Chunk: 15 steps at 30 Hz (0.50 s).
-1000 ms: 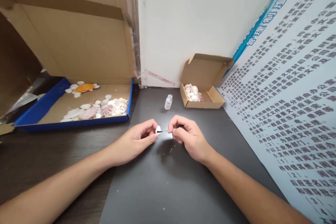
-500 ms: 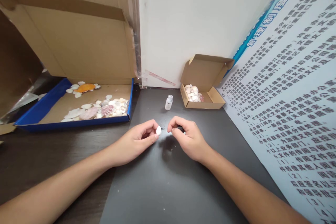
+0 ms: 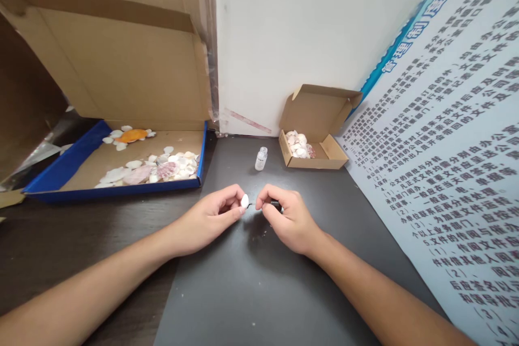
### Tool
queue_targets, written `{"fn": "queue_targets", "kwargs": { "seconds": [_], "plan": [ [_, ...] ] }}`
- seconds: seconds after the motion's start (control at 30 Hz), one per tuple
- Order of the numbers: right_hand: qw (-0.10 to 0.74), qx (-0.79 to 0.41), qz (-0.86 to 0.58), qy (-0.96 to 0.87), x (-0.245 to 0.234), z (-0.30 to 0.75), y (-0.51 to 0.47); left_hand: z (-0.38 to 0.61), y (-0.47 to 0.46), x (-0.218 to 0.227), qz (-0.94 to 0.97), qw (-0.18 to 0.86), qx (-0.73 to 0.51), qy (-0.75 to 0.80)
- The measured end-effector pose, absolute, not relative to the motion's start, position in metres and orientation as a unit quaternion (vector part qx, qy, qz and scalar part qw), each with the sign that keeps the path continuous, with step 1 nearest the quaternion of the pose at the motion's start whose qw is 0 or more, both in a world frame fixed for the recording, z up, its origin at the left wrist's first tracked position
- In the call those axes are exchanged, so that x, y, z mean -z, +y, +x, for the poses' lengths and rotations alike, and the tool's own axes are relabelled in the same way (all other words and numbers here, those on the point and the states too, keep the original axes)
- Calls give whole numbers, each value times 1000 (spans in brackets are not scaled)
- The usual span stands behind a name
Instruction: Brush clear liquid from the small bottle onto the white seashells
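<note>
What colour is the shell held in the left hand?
White. The shell in the left hand shows in the head view, the only one.

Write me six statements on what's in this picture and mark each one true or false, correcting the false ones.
1. The left hand holds a small white shell. True.
2. The right hand holds a thin brush. True.
3. The bottle lies on its side. False: it stands upright on the grey mat.
4. The small box is open, with shells inside. True.
5. The orange piece lies in the small box. False: it lies in the larger, blue-edged box.
6. The blue-edged box is closed. False: its lid stands open.
</note>
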State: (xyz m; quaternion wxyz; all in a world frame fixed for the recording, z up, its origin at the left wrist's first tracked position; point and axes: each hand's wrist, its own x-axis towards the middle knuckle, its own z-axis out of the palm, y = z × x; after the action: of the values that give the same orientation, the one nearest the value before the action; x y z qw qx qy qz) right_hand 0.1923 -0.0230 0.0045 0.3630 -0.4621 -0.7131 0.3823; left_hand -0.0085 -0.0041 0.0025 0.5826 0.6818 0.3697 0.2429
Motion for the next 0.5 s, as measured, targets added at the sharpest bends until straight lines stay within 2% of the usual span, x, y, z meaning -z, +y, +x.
{"fn": "queue_targets", "kwargs": {
  "seconds": [0.07, 0.2, 0.33, 0.5],
  "plan": [
    [358, -370, -473, -715, -4, 193, -23, -9, -4, -2, 681, 583, -243, 372],
    [379, -426, -447, -690, -5, 193, -23, -9, -3, -1, 669, 593, -247, 376],
    [365, -366, -475, -712, -5, 193, -23, -9, -1, -2, 648, 612, -255, 375],
    [386, -435, -438, -685, -6, 192, -23, -10, -1, -1, 637, 621, -251, 382]
  ]
}}
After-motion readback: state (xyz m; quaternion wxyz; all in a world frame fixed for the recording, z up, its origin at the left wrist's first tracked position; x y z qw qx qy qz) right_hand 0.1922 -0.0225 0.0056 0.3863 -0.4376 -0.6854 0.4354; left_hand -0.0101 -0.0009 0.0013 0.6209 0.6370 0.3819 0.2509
